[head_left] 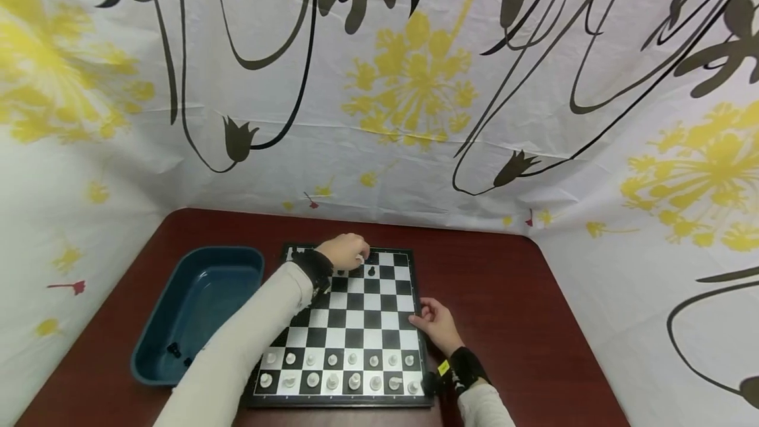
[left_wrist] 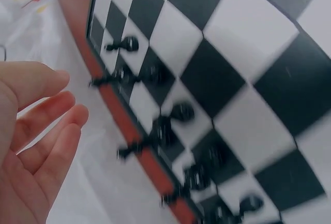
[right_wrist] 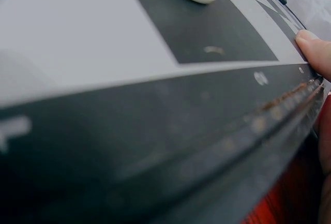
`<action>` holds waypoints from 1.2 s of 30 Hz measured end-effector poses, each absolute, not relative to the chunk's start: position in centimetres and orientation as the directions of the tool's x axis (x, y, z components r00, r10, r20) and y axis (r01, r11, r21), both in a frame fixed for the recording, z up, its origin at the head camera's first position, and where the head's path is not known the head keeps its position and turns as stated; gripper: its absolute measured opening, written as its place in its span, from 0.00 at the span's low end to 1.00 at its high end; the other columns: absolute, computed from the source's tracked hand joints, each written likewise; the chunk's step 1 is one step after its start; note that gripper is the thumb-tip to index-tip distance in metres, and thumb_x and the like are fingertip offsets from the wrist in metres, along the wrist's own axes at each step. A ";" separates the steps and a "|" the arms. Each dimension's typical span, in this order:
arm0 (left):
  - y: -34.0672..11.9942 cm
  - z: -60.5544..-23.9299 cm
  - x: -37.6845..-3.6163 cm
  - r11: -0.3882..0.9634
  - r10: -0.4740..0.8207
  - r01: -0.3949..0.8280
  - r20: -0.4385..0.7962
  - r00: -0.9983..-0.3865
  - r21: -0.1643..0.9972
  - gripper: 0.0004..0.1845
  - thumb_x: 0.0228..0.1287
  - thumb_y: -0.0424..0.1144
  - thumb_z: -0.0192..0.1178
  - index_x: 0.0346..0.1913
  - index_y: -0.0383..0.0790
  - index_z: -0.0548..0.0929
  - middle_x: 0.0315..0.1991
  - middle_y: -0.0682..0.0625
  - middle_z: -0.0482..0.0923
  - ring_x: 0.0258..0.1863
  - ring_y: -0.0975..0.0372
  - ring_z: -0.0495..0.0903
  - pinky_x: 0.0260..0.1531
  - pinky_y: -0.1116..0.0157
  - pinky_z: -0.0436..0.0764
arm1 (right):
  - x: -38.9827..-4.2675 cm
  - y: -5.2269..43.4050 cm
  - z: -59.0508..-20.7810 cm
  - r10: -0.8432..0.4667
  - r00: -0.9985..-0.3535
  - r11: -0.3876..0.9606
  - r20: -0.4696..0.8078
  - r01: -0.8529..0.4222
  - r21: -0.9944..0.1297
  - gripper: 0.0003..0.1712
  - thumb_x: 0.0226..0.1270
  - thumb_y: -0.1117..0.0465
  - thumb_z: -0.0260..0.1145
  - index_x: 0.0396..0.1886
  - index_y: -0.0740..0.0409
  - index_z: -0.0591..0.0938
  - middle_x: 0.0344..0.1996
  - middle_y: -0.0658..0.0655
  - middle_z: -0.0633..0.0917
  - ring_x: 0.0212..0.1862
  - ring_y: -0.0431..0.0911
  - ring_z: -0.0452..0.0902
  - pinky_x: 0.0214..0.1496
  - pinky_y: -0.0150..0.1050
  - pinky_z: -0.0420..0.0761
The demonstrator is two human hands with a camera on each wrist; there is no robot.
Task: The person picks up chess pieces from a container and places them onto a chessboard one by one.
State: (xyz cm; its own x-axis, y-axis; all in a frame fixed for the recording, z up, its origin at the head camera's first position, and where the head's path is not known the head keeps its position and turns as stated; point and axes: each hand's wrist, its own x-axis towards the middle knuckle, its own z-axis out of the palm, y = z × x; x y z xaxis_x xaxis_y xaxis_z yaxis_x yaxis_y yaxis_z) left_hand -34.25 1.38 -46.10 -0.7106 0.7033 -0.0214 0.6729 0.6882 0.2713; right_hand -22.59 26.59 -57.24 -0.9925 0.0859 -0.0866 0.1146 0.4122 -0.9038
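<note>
A black-and-white chessboard (head_left: 363, 301) lies on the table. My left hand (head_left: 346, 252) is over its far edge, fingers loosely bent and nothing visible between them. In the left wrist view, that hand (left_wrist: 41, 125) is beside several black chess pieces (left_wrist: 163, 128) on the far rows; the arm hides part of the board's left side. A black pawn (head_left: 371, 271) stands just right of this hand. My right hand (head_left: 439, 325) grips the board's right edge, its thumb (right_wrist: 313, 50) on top and the other fingers at the side. White chess pieces (head_left: 354, 381) fill the two near rows.
Left of the board stands a blue tray (head_left: 201, 256), with a few black pieces (head_left: 174, 350) in its near end, partly behind the left sleeve. The dark red table (head_left: 504, 295) is bordered by a patterned cloth (head_left: 415, 176) behind and at the sides.
</note>
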 end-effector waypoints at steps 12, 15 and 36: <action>-8.3 -42.3 -32.8 0.765 0.636 0.620 -0.056 -0.769 0.174 0.06 0.53 0.32 0.60 0.34 0.38 0.82 0.31 0.51 0.78 0.32 0.62 0.75 0.34 0.64 0.76 | -22.0 27.5 -57.1 0.111 -0.988 0.433 -0.103 0.141 -0.890 0.27 0.49 0.63 0.71 0.49 0.68 0.74 0.28 0.55 0.73 0.27 0.39 0.67 0.29 0.29 0.68; -11.3 -42.4 -32.1 0.786 0.610 0.589 -0.080 -0.788 0.186 0.06 0.52 0.32 0.60 0.34 0.37 0.82 0.31 0.50 0.77 0.31 0.61 0.76 0.33 0.63 0.76 | -21.8 27.4 -56.9 0.109 -0.988 0.432 -0.106 0.143 -0.890 0.27 0.49 0.63 0.71 0.49 0.69 0.74 0.28 0.55 0.74 0.26 0.39 0.67 0.28 0.30 0.68; -23.1 -44.6 -25.6 0.820 0.517 0.451 -0.120 -0.847 0.351 0.11 0.53 0.33 0.62 0.39 0.32 0.79 0.36 0.43 0.78 0.36 0.52 0.77 0.34 0.56 0.76 | -22.0 26.0 -56.8 0.077 -0.992 0.440 -0.102 0.125 -0.889 0.27 0.49 0.63 0.71 0.49 0.68 0.74 0.28 0.55 0.74 0.26 0.39 0.66 0.29 0.29 0.69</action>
